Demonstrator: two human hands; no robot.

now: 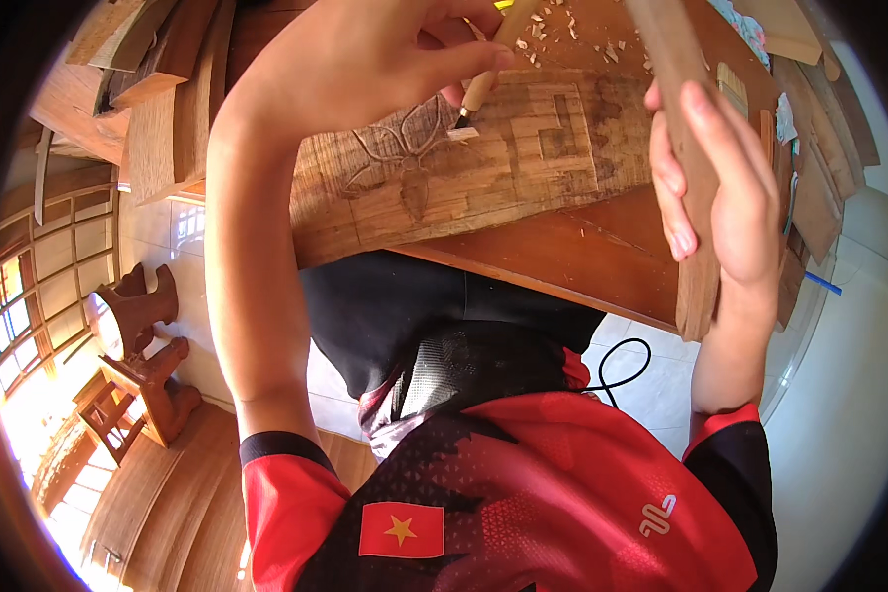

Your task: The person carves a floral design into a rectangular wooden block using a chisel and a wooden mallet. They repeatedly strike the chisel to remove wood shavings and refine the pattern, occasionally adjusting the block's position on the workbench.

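Note:
My left hand [380,64] is closed around a wood-carving chisel [480,91] with a light wooden handle. Its dark blade tip rests on a carved wooden board [553,197], beside a small curled wood chip [463,134]. Flower petals and a squarish pattern are cut into the board. My right hand [730,187] wraps its fingers round a long wooden bar [699,202], held up over the right part of the board. The bar's far end runs out past the top of the picture.
Reddish-brown table [602,261] under the board, strewn with wood shavings [553,35]. Stacked wooden planks [173,123] rise at the left; more boards [824,148] lie along the right. A brush [732,87] sits near my right hand. Carved wooden furniture [153,380] stands at lower left.

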